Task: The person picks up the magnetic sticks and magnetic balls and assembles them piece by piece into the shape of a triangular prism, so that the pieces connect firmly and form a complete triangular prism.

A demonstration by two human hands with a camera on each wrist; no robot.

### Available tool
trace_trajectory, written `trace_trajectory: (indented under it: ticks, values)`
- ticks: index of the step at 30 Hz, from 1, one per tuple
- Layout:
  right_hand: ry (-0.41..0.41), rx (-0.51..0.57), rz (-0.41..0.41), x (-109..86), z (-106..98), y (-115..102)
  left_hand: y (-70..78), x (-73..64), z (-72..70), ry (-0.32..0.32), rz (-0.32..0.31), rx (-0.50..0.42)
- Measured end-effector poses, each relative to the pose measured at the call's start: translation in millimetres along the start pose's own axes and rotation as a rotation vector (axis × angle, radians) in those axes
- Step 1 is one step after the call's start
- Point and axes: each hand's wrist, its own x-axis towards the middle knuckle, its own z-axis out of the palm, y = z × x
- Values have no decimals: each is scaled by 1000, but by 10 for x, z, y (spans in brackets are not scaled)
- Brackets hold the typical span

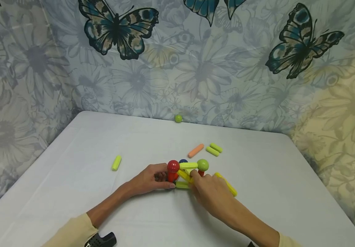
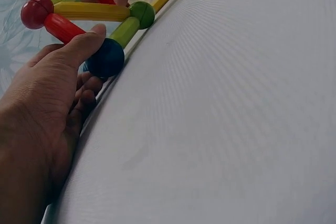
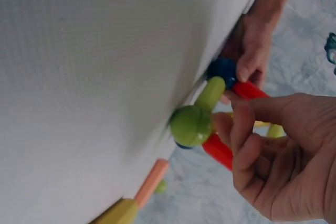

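A frame of magnetic sticks and balls stands on the table in front of me. Its top has a red ball (image 1: 173, 166), a light green stick (image 1: 188, 165) and a green ball (image 1: 203, 165). My left hand (image 1: 152, 178) grips the dark blue ball (image 2: 106, 59) at the lower corner, thumb against it, below a red stick (image 2: 63, 28). A yellow stick (image 2: 89, 11) slants from the red ball down to a lower green ball (image 3: 190, 125). My right hand (image 1: 216, 195) pinches this yellow stick near its lower end, fingertips close to that ball.
A long yellow stick (image 1: 226, 184) lies beside my right hand. Behind the frame are an orange stick (image 1: 195, 151) and two light green sticks (image 1: 214, 149). Another green stick (image 1: 116, 163) lies to the left. A loose green ball (image 1: 178, 118) sits at the table's far edge.
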Motion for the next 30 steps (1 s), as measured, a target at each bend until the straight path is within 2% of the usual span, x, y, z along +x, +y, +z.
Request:
trace_trajectory:
  ticks: [4,8,12,14,16,18,20,22,26,28,30]
  values:
    - [-61,146,84,-25,-156,98,14,15,-5,1,21,11]
    - [-178,309,141,85,-203,365,8,11,-26,35,45,39]
    - [-349,609,56,315,-51,681,-19,-11,-27,111,40,78]
    - [-444,737,8,419,37,771,-21,-23,-13,160,8,95]
    - [-513,800,-33,484,94,798,-19,-27,5,216,-42,108]
    - [-557,808,-71,515,109,765,-10,-23,17,268,-84,117]
    - [-598,829,-99,517,96,693,-3,-14,23,288,-118,100]
    - [-657,886,-146,507,77,590,4,-10,18,264,-122,67]
    - [-799,1017,-221,459,38,374,24,-29,-3,129,-82,-24]
    - [-828,1021,-225,432,-8,302,31,-37,-6,99,-72,-31]
    - [-796,952,-212,421,-74,291,35,-35,-1,106,-69,-8]
